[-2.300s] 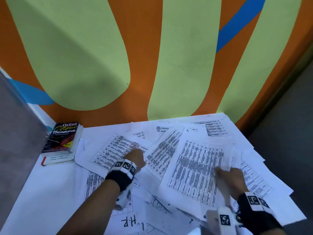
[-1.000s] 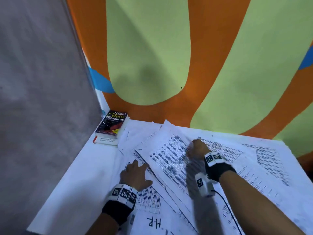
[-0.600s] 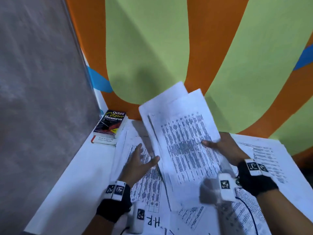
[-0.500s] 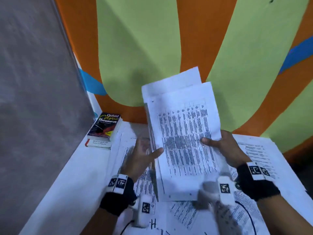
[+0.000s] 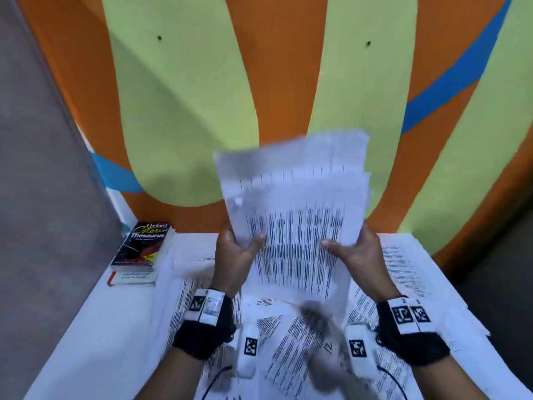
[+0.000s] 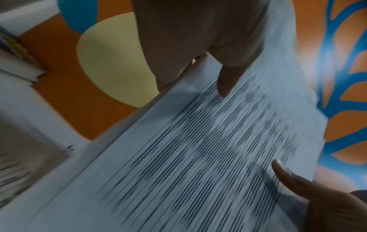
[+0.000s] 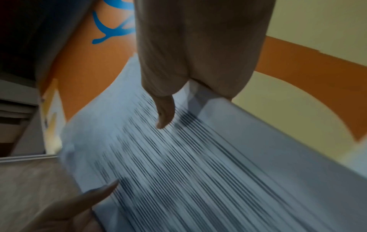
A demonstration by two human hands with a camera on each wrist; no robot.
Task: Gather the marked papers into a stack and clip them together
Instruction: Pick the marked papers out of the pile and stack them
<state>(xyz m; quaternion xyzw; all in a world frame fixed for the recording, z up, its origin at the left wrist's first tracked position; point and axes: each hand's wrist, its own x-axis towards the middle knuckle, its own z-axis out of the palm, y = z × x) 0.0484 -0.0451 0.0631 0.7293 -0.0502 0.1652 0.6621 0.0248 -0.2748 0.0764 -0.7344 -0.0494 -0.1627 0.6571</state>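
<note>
A bundle of printed papers [image 5: 294, 220] stands upright above the table, blurred by motion, its sheets unevenly aligned at the top. My left hand [image 5: 236, 255] grips its left edge, thumb on the front and fingers behind. My right hand [image 5: 354, 252] grips the right edge the same way. In the left wrist view the papers [image 6: 198, 157] fill the frame with my thumb pressed on the print. The right wrist view shows the papers [image 7: 188, 172] under my right thumb. More printed sheets [image 5: 403, 272] lie scattered on the table [image 5: 95, 336]. No clip is visible.
An Oxford Colour Thesaurus [image 5: 144, 245] lies on another book [image 5: 134, 279] at the table's back left corner. An orange, green and blue painted wall [image 5: 288, 82] rises right behind the table. A grey panel [image 5: 43, 168] borders the left side.
The right hand lifted a bundle of sheets off the table and stood it upright. The left hand left the table and took hold of the bundle's left edge.
</note>
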